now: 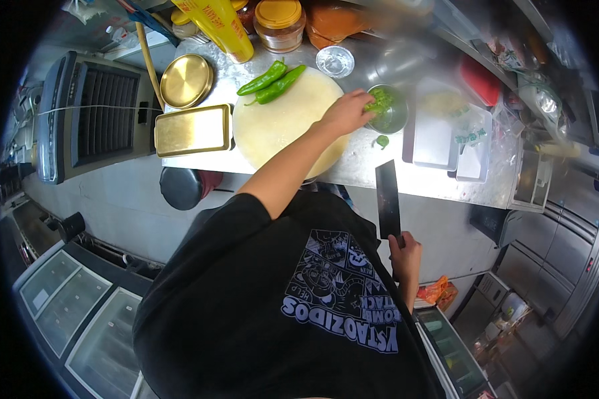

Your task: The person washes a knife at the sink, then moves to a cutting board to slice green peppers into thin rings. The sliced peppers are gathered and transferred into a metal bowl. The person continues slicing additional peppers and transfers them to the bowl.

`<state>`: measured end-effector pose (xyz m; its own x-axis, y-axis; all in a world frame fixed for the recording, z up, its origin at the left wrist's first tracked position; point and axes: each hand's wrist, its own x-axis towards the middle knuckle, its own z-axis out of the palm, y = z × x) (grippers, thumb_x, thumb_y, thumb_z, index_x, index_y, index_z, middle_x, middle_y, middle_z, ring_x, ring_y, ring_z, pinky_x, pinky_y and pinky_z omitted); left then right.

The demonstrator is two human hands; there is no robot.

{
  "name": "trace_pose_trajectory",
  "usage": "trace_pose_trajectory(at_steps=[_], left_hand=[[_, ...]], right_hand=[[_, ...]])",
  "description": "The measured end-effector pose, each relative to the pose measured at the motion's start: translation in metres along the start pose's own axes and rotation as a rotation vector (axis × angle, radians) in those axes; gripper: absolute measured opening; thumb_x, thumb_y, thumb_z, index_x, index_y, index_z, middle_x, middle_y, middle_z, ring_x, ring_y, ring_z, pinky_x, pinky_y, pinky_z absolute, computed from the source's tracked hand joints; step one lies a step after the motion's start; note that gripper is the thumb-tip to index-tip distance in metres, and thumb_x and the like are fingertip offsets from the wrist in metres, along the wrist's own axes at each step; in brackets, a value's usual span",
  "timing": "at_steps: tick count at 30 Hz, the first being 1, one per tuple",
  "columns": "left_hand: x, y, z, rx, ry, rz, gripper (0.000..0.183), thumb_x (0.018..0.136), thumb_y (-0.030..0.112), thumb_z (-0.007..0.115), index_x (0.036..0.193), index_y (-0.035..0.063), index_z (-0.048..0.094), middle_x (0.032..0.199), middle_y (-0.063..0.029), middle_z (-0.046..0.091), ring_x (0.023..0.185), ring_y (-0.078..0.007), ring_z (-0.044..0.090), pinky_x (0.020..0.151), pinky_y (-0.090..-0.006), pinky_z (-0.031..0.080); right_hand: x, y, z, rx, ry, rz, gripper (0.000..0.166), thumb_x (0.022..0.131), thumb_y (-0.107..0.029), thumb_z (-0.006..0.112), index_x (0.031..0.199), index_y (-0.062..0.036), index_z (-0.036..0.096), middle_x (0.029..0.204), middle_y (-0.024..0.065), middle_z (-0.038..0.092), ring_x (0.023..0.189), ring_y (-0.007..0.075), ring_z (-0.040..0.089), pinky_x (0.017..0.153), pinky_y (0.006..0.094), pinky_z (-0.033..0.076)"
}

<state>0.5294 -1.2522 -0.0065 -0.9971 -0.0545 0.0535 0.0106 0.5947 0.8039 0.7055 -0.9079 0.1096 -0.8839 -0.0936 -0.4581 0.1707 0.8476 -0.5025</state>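
My left hand [352, 110] reaches across the round cutting board [284, 132] to a metal bowl [400, 112]. Its fingertips are at the bowl's near side, against chopped green pieces [381, 99] that look like pepper. Whether the fingers pinch any of them is not clear. My right hand [404, 254] grips the handle of a dark-bladed cleaver [388, 202], held beside my body with the blade pointing towards the counter. Two whole green chilli peppers [274, 84] lie on the board's far left part. A small green piece [382, 141] rests on the counter below the bowl.
On the steel counter [199, 162], a gold rectangular tray [193, 130] and round gold plates [185, 81] sit left of the board. Behind stand a foil cup [335, 62], a yellow-lidded jar [279, 30] and a yellow packet [219, 30]. White plastic containers [434, 144] are at right.
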Motion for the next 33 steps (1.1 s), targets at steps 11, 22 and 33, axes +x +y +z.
trace_pose_trajectory(at_steps=[11, 22, 33], left_hand=[[-0.142, -0.104, -0.049, 0.236, 0.048, -0.286, 0.015, 0.088, 0.015, 0.074, 0.103, 0.0153, 0.075, 0.104, -0.0064, 0.067, 0.097, -0.0274, 0.07, 0.085, -0.04, 0.058], [-0.195, -0.109, -0.014, 0.614, -0.006, -0.238, 0.023, 0.082, 0.017, 0.078, 0.105, 0.0185, 0.075, 0.111, -0.0039, 0.062, 0.108, -0.0271, 0.064, 0.088, -0.047, 0.056], [-0.183, -0.115, -0.011, 0.553, -0.054, -0.313, 0.013, 0.084, 0.018, 0.078, 0.096, 0.0141, 0.073, 0.109, -0.0055, 0.063, 0.108, -0.0291, 0.064, 0.088, -0.0458, 0.056]], right_hand=[[0.019, 0.052, -0.013, -0.057, -0.022, -0.071, 0.03, 0.092, -0.019, 0.077, 0.081, 0.0011, 0.058, 0.065, 0.0195, 0.059, 0.059, 0.041, 0.058, 0.058, 0.0465, 0.045], [0.052, 0.02, -0.033, -0.046, -0.104, -0.24, 0.027, 0.092, -0.015, 0.076, 0.084, 0.0032, 0.058, 0.069, 0.0219, 0.061, 0.065, 0.044, 0.059, 0.061, 0.049, 0.045], [0.056, 0.027, -0.035, -0.054, -0.106, -0.215, 0.03, 0.091, -0.017, 0.077, 0.082, 0.0028, 0.056, 0.07, 0.0218, 0.06, 0.066, 0.044, 0.059, 0.061, 0.0485, 0.045]])
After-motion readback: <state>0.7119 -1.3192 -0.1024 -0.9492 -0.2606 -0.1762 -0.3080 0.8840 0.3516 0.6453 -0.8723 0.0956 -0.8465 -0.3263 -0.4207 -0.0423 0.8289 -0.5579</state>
